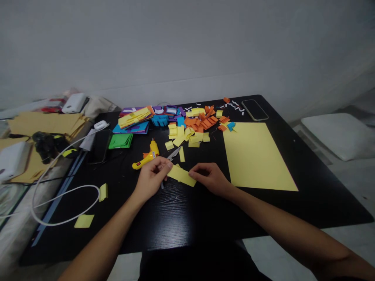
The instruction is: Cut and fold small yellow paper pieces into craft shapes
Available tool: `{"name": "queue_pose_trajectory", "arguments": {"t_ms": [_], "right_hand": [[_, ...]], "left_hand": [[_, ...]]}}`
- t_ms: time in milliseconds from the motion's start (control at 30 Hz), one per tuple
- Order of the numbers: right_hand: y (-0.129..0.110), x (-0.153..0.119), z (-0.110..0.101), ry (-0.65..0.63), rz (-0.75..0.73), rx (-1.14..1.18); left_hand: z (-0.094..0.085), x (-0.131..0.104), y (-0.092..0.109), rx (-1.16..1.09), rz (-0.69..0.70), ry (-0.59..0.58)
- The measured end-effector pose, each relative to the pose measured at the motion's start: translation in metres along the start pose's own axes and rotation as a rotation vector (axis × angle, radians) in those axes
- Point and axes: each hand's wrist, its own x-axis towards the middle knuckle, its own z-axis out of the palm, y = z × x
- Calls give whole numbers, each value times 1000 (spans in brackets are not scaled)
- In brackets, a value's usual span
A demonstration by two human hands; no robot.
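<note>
A yellow paper strip (182, 175) is stretched between my two hands over the black table. My left hand (152, 173) pinches its left end between thumb and fingers. At the right end, my right hand (211, 177) grips the strip's edge. Just beyond my left hand lies a pair of scissors (174, 153), its blades showing and its handles mostly hidden. A yellow glue gun (149, 155) rests to the left of the scissors. Small folded yellow paper pieces (190, 134) lie in a loose pile past the scissors.
Orange paper pieces (202, 121) are heaped at the back. A large yellow sheet (258, 156) covers the right side, with a phone (254, 110) behind it. Green folded paper (120, 141) and another phone (100, 146) lie left. A white cable (98, 195) loops across the left edge.
</note>
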Motion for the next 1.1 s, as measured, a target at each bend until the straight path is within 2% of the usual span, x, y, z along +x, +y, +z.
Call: {"name": "queue_pose_trajectory", "arguments": {"t_ms": [100, 300, 400, 600, 733, 933, 1100], "right_hand": [[1, 0, 1, 9, -2, -35], [4, -4, 5, -54, -15, -92], [4, -5, 6, -74, -56, -79], [-2, 0, -1, -12, -24, -104], [-3, 2, -3, 9, -30, -120], [0, -1, 2, -38, -42, -115], [1, -2, 2, -44, -52, -129]], "left_hand": [[-3, 1, -3, 9, -23, -27], [3, -5, -8, 145, 18, -233], [5, -6, -6, 172, 47, -290], [-9, 2, -6, 40, -44, -222], [-14, 6, -6, 19, -28, -160], [-7, 2, -4, 141, -10, -266], [-8, 1, -1, 281, 94, -257]]}}
